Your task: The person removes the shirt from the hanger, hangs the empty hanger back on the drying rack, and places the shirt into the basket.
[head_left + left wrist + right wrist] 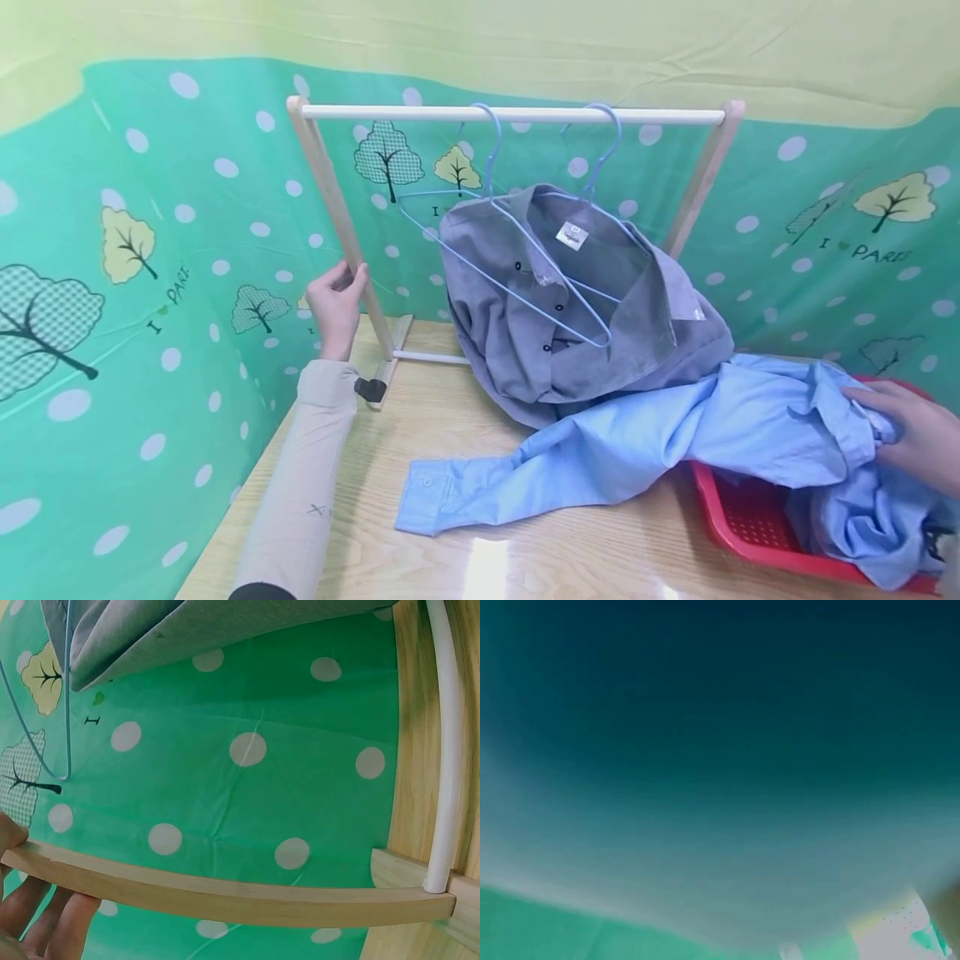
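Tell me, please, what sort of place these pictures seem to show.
Probably a small indoor set staged for hanging clothes: there is a wooden clothes rack with a white rail, a red plastic basket with a light-blue cloth shirt partly in it, and a dotted green cloth backdrop.

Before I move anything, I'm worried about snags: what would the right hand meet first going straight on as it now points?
Beyond the blue shirt in its grip, the right hand would probably meet the gray shirt first, though the head view leaves depth unclear.
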The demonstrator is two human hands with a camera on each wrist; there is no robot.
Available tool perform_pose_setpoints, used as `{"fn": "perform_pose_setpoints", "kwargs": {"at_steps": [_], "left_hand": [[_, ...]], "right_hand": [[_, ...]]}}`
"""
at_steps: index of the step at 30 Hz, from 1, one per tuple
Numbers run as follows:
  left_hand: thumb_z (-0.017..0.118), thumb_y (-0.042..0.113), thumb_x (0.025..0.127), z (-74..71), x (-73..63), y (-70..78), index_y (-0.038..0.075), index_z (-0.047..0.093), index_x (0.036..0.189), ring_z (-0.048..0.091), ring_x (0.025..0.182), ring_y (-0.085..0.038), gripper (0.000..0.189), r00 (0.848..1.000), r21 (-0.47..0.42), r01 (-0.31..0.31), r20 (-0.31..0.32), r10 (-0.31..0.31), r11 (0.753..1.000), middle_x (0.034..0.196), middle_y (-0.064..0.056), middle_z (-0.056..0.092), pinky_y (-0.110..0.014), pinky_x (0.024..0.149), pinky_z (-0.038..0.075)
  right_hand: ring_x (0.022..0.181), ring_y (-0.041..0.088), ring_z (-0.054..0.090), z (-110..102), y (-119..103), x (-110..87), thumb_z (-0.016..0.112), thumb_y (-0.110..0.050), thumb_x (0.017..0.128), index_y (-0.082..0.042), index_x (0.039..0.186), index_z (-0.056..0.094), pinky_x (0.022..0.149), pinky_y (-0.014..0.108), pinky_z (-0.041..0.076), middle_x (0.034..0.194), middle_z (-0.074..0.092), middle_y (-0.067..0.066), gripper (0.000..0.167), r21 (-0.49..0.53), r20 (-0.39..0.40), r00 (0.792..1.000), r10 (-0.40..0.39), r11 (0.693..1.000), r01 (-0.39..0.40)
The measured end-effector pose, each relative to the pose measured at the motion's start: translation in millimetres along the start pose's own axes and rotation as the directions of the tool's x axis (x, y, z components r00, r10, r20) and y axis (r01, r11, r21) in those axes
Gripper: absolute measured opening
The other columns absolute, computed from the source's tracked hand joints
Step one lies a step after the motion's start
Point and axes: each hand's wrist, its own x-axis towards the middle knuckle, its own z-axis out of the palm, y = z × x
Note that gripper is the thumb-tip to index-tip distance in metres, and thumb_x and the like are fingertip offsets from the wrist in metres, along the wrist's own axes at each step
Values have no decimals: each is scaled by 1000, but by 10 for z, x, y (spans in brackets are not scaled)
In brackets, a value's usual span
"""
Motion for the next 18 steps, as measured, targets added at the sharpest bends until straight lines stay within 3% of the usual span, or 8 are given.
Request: {"fn": "perform_pose_setpoints", "kwargs": {"at_steps": [1,4,6,8,10,13,16,18], "left_hand": [[77,21,88,-1,0,1,9,74,112,73,99,-18,27,1000,-1,1,0,-1,1000,113,-16,72,-26,90,60],[77,21,88,-2,-1,5,9,74,113,73,99,-18,27,1000,-3,1,1,-1,1000,114,-16,72,-26,90,60],[77,21,88,-2,0,6,9,74,113,73,99,-18,28,1000,-4,0,1,0,1000,114,-16,72,-26,90,60],[77,21,88,0,2,4,10,74,113,73,99,-18,27,1000,-4,2,-1,-2,1000,114,-16,72,-26,90,60],[77,21,88,4,4,3,10,74,113,73,99,-19,27,1000,-5,5,-2,-5,1000,114,-16,72,-26,90,60],[77,21,88,12,5,10,9,74,113,73,100,-19,27,1000,-1,9,0,-9,1000,114,-16,72,-26,90,59],[77,21,88,14,-1,23,9,74,113,73,101,-19,28,1000,-1,14,1,-14,1000,115,-17,72,-26,91,59],[76,21,88,9,-7,21,9,74,113,73,101,-19,27,1000,-1,14,-2,-14,1000,114,-16,72,-26,91,59]], "right_hand": [[99,10,54,-4,-4,2,79,13,46,14,113,58,76,10,38,106,56,32,70,-13,23,1000,16,1000,-16],[92,47,53,-6,-3,1,83,11,54,-13,128,63,70,20,42,108,55,32,80,-32,45,998,36,999,-35],[91,43,54,-4,-12,8,86,7,56,-19,123,66,66,29,48,107,57,30,75,-33,34,999,33,999,-32],[90,40,55,4,-28,19,89,1,56,-23,116,68,66,29,50,106,59,28,68,-32,6,1000,18,999,-18],[92,42,54,-7,-67,36,89,-1,60,-3,111,67,65,49,53,106,58,28,56,-24,10,1000,20,1000,-20],[95,46,52,-20,-137,58,88,-1,64,2,109,67,67,63,48,107,58,29,49,-12,1,1000,25,1000,-25],[96,46,52,-55,-235,84,86,0,67,1,109,67,70,62,47,108,58,29,46,-15,-16,1000,23,1000,-23],[95,43,53,-91,-302,108,86,-1,67,0,108,68,73,47,49,107,59,26,45,-27,-45,999,4,1000,-5]]}}
